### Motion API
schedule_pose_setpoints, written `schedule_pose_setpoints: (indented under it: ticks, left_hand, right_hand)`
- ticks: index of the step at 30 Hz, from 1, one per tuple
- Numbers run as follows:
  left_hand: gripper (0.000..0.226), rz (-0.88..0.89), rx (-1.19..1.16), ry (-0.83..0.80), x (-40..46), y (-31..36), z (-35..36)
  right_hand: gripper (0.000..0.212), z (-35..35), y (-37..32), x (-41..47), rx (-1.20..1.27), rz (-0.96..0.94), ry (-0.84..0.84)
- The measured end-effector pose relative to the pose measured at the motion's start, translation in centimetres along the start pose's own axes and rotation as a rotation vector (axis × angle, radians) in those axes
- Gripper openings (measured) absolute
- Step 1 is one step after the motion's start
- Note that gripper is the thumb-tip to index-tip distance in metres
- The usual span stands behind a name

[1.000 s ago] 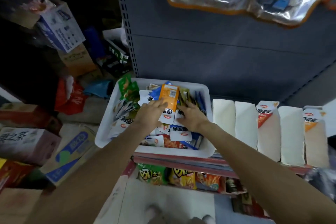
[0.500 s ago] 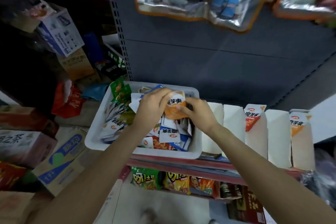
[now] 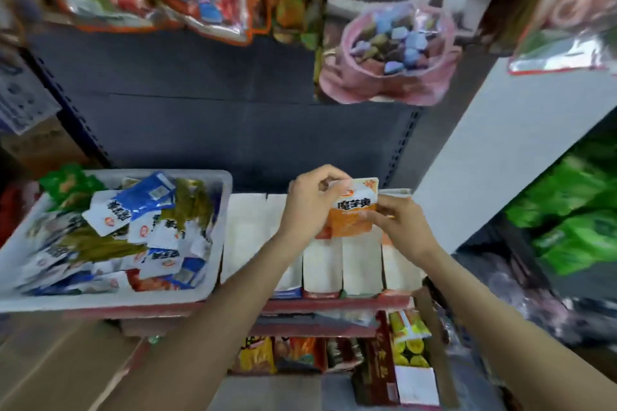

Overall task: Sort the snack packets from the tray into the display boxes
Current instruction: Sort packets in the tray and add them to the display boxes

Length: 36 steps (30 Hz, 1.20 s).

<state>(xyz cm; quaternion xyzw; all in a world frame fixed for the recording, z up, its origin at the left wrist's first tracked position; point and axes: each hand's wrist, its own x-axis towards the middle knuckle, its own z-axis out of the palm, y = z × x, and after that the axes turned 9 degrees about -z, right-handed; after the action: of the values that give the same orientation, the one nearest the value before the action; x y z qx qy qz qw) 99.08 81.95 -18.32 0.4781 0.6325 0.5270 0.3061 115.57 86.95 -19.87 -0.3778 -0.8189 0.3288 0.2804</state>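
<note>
The orange-and-white snack packet (image 3: pixel 353 210) is now held up over the row of white display boxes (image 3: pixel 322 260) on the shelf, whereas half a second ago it was still above the tray. Both hands hold it: the left hand (image 3: pixel 309 207) has its fingers curled round the packet's left and upper edge, and the right hand (image 3: pixel 399 227) pinches its right lower edge between thumb and fingers. The packet stands roughly upright with its printed face toward the camera, above the boxes toward the right end of the row. The white tray (image 3: pixel 213 290) sits to the left, just beside the leftmost box, and has shifted leftward in view as the head turned right; it remains heaped with blue, white and green packets (image 3: pixel 133 227). Below the shelf's red edge (image 3: pixel 334 305), more snack bags (image 3: pixel 409 340) fill a lower level. Bags of toys (image 3: pixel 390 53) hang on the dark back panel above.
</note>
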Motion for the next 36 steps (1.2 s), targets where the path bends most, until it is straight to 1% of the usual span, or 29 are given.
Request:
schedule_pose_setpoints:
  ticks: [2, 6, 9, 11, 13, 14, 18, 20, 22, 23, 24, 26, 29, 32, 34, 36]
  left_hand:
    - [0.007, -0.001, 0.03, -0.038, 0.5, 1.0, 3.0]
    - [0.006, -0.005, 0.158, -0.093, 2.0, 1.8, 7.1]
    - [0.01, -0.031, 0.231, -0.092, 3.1, 2.0, 8.9]
    - [0.012, -0.049, 0.267, -0.085, 3.6, 1.8, 9.7]
    - [0.014, -0.066, 0.298, -0.084, 4.0, 1.4, 10.3]
    - [0.014, -0.08, 0.318, -0.086, 4.1, 1.2, 10.6]
    - [0.015, -0.122, 0.395, -0.07, 4.4, 0.3, 11.7]
    - [0.014, -0.133, 0.471, -0.059, 4.6, -0.4, 12.1]
    - [0.013, -0.113, 0.628, -0.033, 4.9, -1.3, 12.4]
    - [0.013, -0.09, 0.72, -0.024, 5.1, -1.7, 12.6]
    - [0.013, -0.066, 0.796, -0.027, 5.2, -1.9, 12.7]
    - [0.013, -0.039, 0.893, -0.059, 5.6, -2.2, 12.9]
    - [0.013, -0.024, 1.011, -0.104, 6.4, -2.3, 13.1]
    - [0.01, -0.043, 1.018, -0.116, 7.0, -2.7, 13.3]
    - [0.017, -0.062, 0.976, -0.102, 7.2, -3.2, 13.3]
    - [0.022, -0.065, 0.982, -0.113, 7.4, -3.5, 13.3]
  right_hand:
    - [0.017, -2.5, 1.8, -0.8, -0.007, 0.018, 0.038]
    - [0.012, -5.7, 5.0, -1.3, 0.012, 0.077, 0.101]
    - [0.016, -6.4, 7.3, -1.1, 0.046, 0.146, 0.118]
    - [0.015, -6.4, 8.2, -0.7, 0.078, 0.17, 0.117]
    - [0.011, -6.3, 9.0, -0.4, 0.08, 0.186, 0.087]
    - [0.012, -6.2, 9.3, -0.3, 0.061, 0.189, 0.063]
    - [0.029, -6.1, 10.4, 0.4, -0.091, 0.185, 0.035]
    - [0.043, -6.1, 10.9, 0.9, -0.046, 0.217, 0.022]
    - [0.058, -5.9, 11.2, 1.3, 0.064, 0.253, -0.022]
    - [0.06, -5.8, 11.3, 1.6, 0.104, 0.269, -0.045]
    - [0.059, -5.7, 11.4, 1.8, 0.117, 0.282, -0.066]
    - [0.049, -5.4, 11.5, 2.3, 0.1, 0.299, -0.075]
    - [0.033, -5.2, 11.5, 3.0, 0.081, 0.309, -0.015]
    - [0.027, -5.0, 11.6, 3.3, -0.01, 0.3, 0.004]
    - [0.025, -4.9, 11.4, 3.4, -0.044, 0.304, -0.004]
    - [0.025, -4.8, 11.3, 3.5, -0.055, 0.311, -0.008]
